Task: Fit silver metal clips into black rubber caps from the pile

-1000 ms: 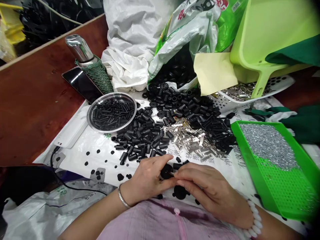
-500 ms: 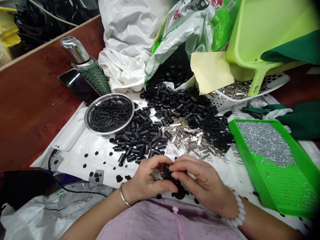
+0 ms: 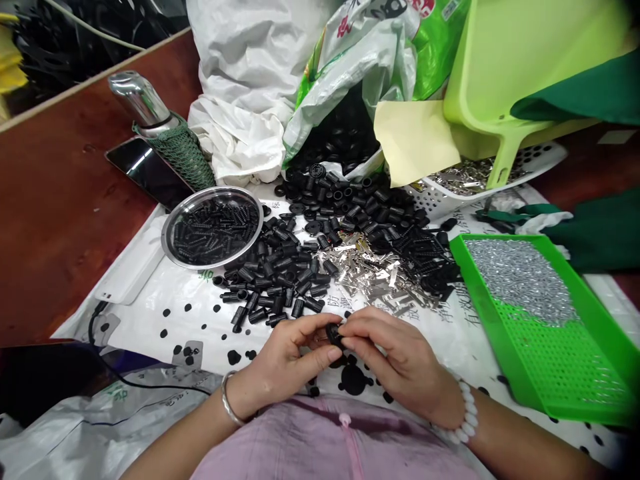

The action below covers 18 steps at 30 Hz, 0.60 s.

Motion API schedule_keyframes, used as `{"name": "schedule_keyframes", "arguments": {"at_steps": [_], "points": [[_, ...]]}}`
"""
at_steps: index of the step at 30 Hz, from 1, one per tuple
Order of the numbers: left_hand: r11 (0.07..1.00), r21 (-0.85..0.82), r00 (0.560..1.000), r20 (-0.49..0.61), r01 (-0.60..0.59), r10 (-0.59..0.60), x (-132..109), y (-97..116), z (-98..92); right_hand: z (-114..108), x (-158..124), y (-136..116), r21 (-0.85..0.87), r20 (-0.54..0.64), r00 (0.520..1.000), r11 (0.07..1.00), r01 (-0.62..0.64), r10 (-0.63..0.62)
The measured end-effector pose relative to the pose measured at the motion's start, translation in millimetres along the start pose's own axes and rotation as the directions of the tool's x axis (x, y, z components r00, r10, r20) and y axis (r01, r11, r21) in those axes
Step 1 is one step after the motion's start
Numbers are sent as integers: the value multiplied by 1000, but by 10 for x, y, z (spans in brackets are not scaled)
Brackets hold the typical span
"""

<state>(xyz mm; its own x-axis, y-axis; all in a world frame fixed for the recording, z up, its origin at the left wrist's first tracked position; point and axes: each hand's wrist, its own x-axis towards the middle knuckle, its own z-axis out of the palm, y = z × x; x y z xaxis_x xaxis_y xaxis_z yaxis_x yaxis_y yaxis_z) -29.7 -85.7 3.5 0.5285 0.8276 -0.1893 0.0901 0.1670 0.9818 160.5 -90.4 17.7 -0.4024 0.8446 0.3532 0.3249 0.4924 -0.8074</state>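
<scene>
Pinching a small round black plastic part [image 3: 334, 335] between thumb and forefinger, the left hand [image 3: 283, 360] is meeting the right hand [image 3: 400, 360], whose fingertips are gripping the part's right side. On the head feed I am seeing it above the sheet-covered desk's [image 3: 143, 337] near edge, with black plastic sleeves [image 3: 274, 273] lying farther in. I am judging it light, stiff, perhaps slippery, its rim offering the surest hold.
</scene>
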Motion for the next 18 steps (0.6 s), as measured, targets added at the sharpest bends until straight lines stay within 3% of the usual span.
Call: {"name": "schedule_keyframes", "arguments": {"at_steps": [9,12,16,18], "points": [[998,50,991,134,25,-31,45,52,9,-66,-21,62,122,155,976,977,-173,154],[995,-8,968,232,96,-92,53,59,-31,-74,-26,76,109,178,981,989,-98,78],[960,-152,902,403,234,-155,55,57,-85,-88,-30,68,106,215,971,991,83,-105],[968,-118,897,414,219,-153,48,84,-105,-90,-28,58,99,216,968,989,110,-130]]}}
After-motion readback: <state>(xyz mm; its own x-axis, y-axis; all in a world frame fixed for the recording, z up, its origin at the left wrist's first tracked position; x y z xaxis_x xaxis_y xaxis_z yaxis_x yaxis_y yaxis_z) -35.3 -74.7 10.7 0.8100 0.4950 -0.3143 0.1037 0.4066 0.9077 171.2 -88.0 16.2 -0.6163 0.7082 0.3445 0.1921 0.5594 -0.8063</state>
